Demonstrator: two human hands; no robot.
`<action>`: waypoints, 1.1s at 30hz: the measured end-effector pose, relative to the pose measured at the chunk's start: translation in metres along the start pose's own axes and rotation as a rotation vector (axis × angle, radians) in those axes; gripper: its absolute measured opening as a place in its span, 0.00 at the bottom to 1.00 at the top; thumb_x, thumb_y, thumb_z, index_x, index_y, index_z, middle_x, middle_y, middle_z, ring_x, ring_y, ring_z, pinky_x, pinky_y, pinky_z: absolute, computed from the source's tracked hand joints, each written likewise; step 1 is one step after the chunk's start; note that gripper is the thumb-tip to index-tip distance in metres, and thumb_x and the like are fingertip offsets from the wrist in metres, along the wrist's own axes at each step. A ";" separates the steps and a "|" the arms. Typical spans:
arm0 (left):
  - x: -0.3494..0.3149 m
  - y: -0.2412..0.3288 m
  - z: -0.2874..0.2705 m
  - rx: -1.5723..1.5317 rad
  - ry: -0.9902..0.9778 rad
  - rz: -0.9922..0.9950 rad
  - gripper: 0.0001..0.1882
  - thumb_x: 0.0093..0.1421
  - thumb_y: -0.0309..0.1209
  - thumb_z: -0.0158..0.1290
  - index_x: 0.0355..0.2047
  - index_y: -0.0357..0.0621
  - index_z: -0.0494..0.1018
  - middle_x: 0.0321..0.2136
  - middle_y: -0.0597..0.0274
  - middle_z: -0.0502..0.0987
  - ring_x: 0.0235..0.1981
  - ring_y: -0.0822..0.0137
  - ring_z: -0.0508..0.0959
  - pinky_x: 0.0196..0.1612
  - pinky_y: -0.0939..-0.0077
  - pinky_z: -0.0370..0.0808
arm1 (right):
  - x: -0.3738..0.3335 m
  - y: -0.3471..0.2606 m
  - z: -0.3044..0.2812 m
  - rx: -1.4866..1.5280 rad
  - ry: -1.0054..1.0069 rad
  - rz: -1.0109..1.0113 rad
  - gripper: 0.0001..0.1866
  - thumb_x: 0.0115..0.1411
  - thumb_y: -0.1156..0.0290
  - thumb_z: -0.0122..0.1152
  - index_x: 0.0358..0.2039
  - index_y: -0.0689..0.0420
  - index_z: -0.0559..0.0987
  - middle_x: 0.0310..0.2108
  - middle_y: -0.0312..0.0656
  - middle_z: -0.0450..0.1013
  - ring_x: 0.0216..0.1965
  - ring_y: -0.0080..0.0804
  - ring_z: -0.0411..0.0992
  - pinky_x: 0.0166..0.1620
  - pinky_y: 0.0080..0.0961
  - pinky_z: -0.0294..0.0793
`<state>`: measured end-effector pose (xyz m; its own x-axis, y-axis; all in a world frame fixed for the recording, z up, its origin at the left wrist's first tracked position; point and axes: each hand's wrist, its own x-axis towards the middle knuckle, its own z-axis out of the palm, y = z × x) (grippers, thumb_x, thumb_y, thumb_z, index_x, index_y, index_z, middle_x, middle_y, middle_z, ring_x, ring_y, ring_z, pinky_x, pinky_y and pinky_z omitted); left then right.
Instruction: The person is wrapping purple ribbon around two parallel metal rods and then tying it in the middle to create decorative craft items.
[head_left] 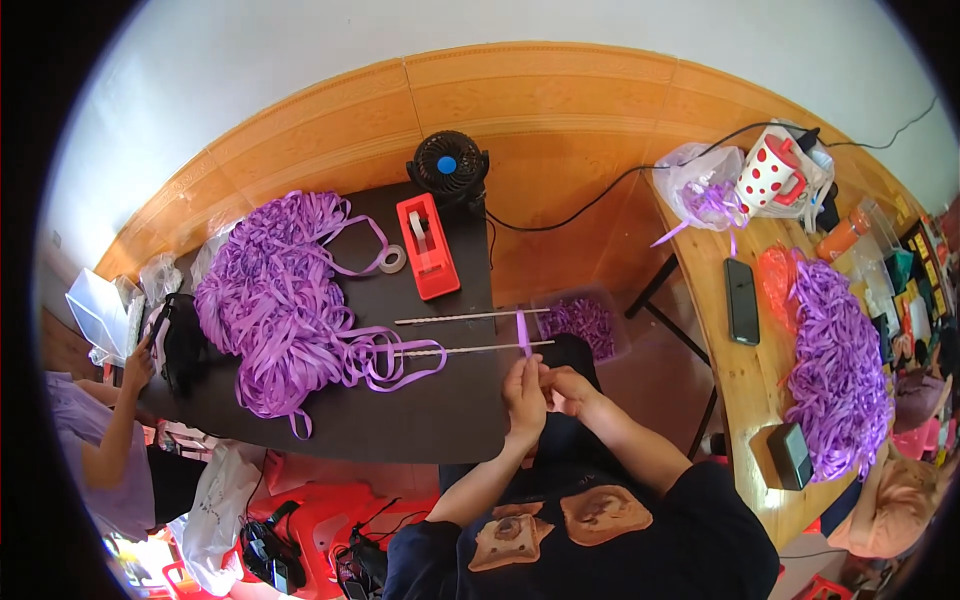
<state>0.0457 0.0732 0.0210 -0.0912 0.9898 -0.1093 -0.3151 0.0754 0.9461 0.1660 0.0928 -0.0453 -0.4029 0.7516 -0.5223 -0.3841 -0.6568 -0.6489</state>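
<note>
My left hand is closed, its fingertips pinching the lower end of a short purple ribbon by the dark table's right edge. That ribbon runs across two thin, pale twisted rods, which lie side by side and stick out past the edge. Close against the left hand, my right hand has its fingers curled together; whatever is between them is hidden. A large heap of purple ribbon covers the table's left part, with loose loops reaching the nearer rod.
On the dark table are a red tape dispenser, a tape roll and a black fan. A bin of purple pieces stands below. The wooden table holds a phone and more ribbon. People sit at both sides.
</note>
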 end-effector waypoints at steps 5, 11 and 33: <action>-0.049 0.001 -0.020 0.144 -0.057 -0.086 0.12 0.66 0.34 0.46 0.39 0.38 0.74 0.27 0.65 0.76 0.30 0.77 0.74 0.40 0.82 0.70 | -0.027 0.014 -0.013 -0.814 0.470 -0.457 0.09 0.56 0.67 0.63 0.27 0.61 0.80 0.21 0.35 0.75 0.23 0.21 0.71 0.26 0.18 0.67; -0.065 0.010 -0.052 0.016 -0.169 -0.288 0.12 0.66 0.35 0.47 0.40 0.40 0.74 0.29 0.65 0.77 0.29 0.77 0.73 0.38 0.84 0.69 | -0.062 -0.019 0.051 -0.383 0.159 -0.564 0.05 0.57 0.75 0.60 0.29 0.64 0.80 0.27 0.36 0.76 0.28 0.17 0.70 0.32 0.17 0.69; -0.087 0.042 -0.075 0.057 -0.324 -0.359 0.13 0.64 0.39 0.50 0.33 0.43 0.76 0.24 0.69 0.77 0.24 0.81 0.72 0.27 0.88 0.65 | -0.090 -0.032 0.090 -1.800 0.356 -1.800 0.15 0.44 0.67 0.58 0.35 0.54 0.80 0.39 0.37 0.72 0.42 0.32 0.69 0.43 0.30 0.63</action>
<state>-0.0306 -0.0186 0.0469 0.3150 0.8863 -0.3394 -0.2202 0.4161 0.8822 0.1393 0.0410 0.0724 -0.4988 0.3619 0.7876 0.6917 0.7137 0.1102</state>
